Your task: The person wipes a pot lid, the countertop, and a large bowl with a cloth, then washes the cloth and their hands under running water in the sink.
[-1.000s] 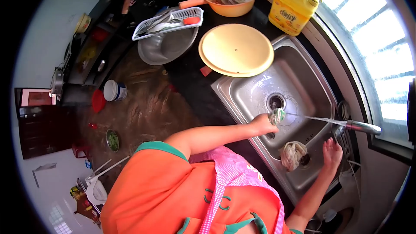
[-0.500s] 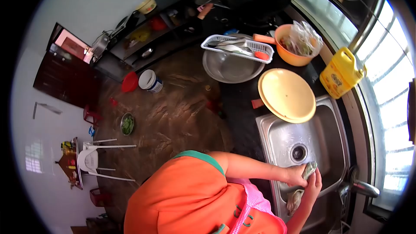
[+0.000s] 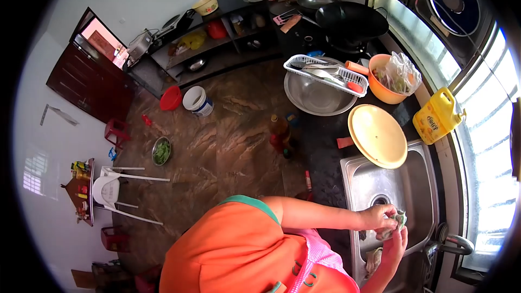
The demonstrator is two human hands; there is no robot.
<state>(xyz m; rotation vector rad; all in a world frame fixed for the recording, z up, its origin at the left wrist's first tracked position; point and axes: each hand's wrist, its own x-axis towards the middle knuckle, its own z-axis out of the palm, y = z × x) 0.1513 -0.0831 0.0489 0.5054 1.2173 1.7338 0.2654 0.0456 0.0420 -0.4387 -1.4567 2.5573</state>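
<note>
Over the near part of the steel sink (image 3: 355, 176), both hands meet on a crumpled grey-green cloth (image 3: 400, 219). My left hand (image 3: 379, 217) reaches in from above with its fingers closed on the cloth. From below, my right hand (image 3: 395, 245) pinches the cloth's lower edge between thumb and fingers. A second crumpled, pale brownish cloth-like bundle (image 3: 373, 260) lies on the sink's ledge beside my right wrist. The drain (image 3: 381, 201) is partly covered by my left hand.
A curved faucet (image 3: 458, 245) stands right of the hands. Yellow lids or basins (image 3: 378, 135) overlap the sink's far edge. Beyond are a yellow oil jug (image 3: 437, 116), an orange basin (image 3: 382, 91), a metal bowl (image 3: 320, 95) under a white utensil basket (image 3: 325, 76), and a wok (image 3: 353, 21).
The view has shifted, so the counter and stove appear farther right. The cloth was bunched between the fingers and now looks more spread. My left hand has turned over it.
</note>
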